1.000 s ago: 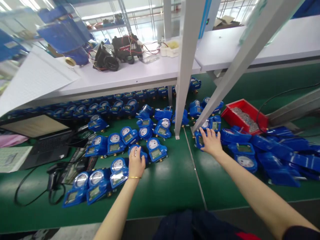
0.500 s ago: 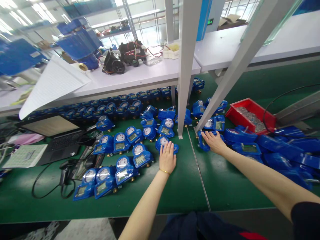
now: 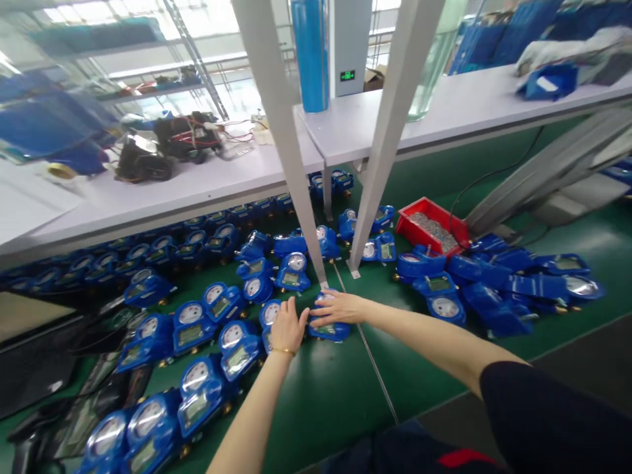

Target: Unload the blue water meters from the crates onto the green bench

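My left hand (image 3: 288,325) lies at the right side of a blue water meter (image 3: 269,313), its fingers stretched out over it and the thumb apart. That meter is partly hidden under the hand. Close by on the right, my right hand (image 3: 340,308) reaches across another blue water meter (image 3: 332,332), with its fingers over the meter's upper part. This meter rests on the green bench beside the foot of a grey post. To the left stand several similar meters (image 3: 237,355) in slanting rows, with round dials and grey displays.
Two grey posts (image 3: 299,164) rise from the bench (image 3: 336,395). A red bin (image 3: 457,232) of small parts stands right, near a loose pile of meters (image 3: 508,283). A white shelf (image 3: 232,172) crosses behind; a dark laptop (image 3: 34,368) lies left.
My right hand has moved left with a water meter, from beside the right post to near my left hand. The meter by my left hand sits farther left. The view has turned right.
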Motion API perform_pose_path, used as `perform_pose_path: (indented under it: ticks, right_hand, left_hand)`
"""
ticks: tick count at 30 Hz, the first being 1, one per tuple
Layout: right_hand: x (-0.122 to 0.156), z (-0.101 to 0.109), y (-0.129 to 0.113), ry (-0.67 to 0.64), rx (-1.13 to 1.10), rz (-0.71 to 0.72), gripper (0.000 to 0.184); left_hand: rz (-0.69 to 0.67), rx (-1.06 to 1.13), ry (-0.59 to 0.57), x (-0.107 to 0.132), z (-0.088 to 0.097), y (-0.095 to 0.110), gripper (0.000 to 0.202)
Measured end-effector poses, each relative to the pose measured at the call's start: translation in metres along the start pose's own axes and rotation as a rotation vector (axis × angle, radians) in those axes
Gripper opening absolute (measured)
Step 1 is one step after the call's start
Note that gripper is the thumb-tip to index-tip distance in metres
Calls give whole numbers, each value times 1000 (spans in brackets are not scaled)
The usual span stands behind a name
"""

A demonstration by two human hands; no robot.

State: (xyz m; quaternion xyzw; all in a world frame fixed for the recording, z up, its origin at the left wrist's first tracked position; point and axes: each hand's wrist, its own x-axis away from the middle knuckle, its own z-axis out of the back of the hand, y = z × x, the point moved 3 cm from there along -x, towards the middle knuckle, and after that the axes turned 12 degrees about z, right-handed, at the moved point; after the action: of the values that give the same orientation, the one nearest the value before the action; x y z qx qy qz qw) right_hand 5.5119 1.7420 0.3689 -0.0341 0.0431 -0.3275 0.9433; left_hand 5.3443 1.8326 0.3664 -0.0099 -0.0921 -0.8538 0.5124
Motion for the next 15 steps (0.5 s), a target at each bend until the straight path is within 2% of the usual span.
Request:
perform_pose_path:
  ticks: [2, 4, 7, 10, 11, 12, 15]
  right_hand:
    - [3, 5, 8, 71, 5, -196, 54]
    - [34, 10, 13, 153, 28, -506, 58]
    - [122, 11, 3, 230, 143, -1082, 76]
    - [209, 1, -25, 176, 240, -1711, 113]
    - [228, -5, -34, 115, 227, -1835, 119]
    - [239, -11, -42, 51, 198, -1888, 120]
    - [246, -21, -64, -46, 168, -1874, 110]
  left_hand:
    - [-64, -13, 12, 3, 0, -2, 68]
    - [-170, -60, -34, 6, -3, 1, 75]
    - [-226, -102, -68, 7, -9, 2, 82]
    - [-221, -86, -42, 3, -11, 1, 85]
    - [-215, -76, -30, 3, -10, 2, 85]
    - [-205, -64, -13, 3, -9, 3, 84]
    - [-160, -7, 69, 14, -2, 15, 87]
